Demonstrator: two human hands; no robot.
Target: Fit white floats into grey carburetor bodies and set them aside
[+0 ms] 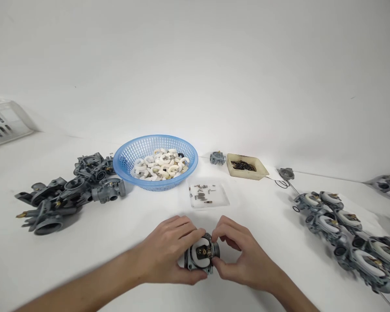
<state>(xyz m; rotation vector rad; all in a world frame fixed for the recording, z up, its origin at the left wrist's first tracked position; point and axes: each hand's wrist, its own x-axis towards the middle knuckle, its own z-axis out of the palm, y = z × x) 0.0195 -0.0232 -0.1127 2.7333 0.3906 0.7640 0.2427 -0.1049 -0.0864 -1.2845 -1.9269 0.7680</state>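
Note:
A grey metal carburetor [216, 250] sits low in the middle of the head view, its opened float chamber facing up. A white U-shaped float [195, 255] lies inside it, around brass parts. My left hand [169, 248] is closed around the carburetor's left side, with the thumb along the near edge and the fingers on the far edge. At the right side, my right hand [243, 256] grips the carburetor's rim between bent fingers and thumb. Whether its fingertips also pinch a tiny part is too small to tell.
A blue basket [123, 175] of white floats stands behind, beside a clear tray [219, 201] of small pins and springs. A cream tray [247, 174] holds black rings. Several carburetor bodies [74, 186] are piled left; several with floats [329, 223] sit right.

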